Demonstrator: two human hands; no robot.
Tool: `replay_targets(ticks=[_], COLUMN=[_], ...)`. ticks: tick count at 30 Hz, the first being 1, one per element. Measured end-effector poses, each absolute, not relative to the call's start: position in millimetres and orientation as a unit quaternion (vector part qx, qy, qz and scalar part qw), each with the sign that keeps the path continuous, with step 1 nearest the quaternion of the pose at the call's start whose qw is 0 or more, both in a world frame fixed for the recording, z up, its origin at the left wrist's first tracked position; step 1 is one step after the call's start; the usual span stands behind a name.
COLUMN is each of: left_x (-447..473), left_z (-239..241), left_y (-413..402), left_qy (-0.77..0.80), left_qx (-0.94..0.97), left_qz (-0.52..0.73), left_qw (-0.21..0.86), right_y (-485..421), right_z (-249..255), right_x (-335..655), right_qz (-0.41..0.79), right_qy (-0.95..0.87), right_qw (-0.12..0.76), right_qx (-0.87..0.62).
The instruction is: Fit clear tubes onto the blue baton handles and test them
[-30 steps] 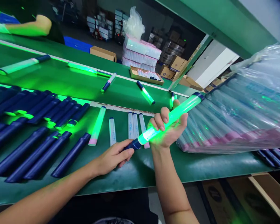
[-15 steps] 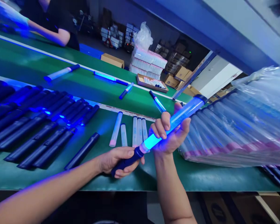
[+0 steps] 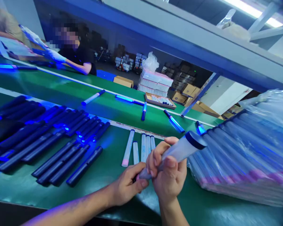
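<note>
The person's right hand is wrapping its fingers tightly around the pale tube of a light stick, while the left hand is closing around the stick's near end, which is mostly hidden in the grip. The stick is being held above the near edge of the green tabletop, tilting up and to the right, and its dark blue cap is pointing toward the far right. The tube is showing no glow.

Just right of the hands, a clear plastic bag full of tubes with pink ends is lying on the tabletop, and the cap is hovering close to its left edge. Just beyond the hands, several loose white tubes are lying side by side, the leftmost showing a pink end. Further left, rows of dark blue handles are covering much of the tabletop, some catching blue light.

Across a pale rail, a green conveyor belt is carrying several assembled sticks, and some of them are glowing blue. At the far left, a co-worker's arm is resting on the belt's far side. Behind the belt, a stack of white and pink packs is standing beside a cardboard tray of tubes.
</note>
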State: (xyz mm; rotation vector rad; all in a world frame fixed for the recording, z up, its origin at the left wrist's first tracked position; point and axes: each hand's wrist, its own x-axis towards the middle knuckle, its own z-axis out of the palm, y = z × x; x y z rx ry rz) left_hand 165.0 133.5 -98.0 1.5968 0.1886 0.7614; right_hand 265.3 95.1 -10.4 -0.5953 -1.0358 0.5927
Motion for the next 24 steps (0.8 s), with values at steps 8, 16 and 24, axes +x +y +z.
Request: replay_targets(ticks=[8, 16, 24], left_x=[155.3, 192.7, 160.0], left_z=[-106.4, -97.5, -18.9], left_y=[131.1, 161.4, 263.9], left_qy=[0.054, 0.231, 0.437], left_qx=[0.736, 0.753, 0.830], left_qz=[0.359, 0.321, 0.283], left_qw=[0.571, 0.526, 0.202], right_y=[81.2, 129.3, 151.1], right_z=[-25.9, -44.9, -103.5], right_x=[256.9, 315.1, 410.5], right_qz=[0.284, 0.223, 0.167], right_qy=[-0.503, -0.485, -0.492], right_qw=[0.774, 0.724, 0.365], right_qx=[-0.259, -0.437, -0.773])
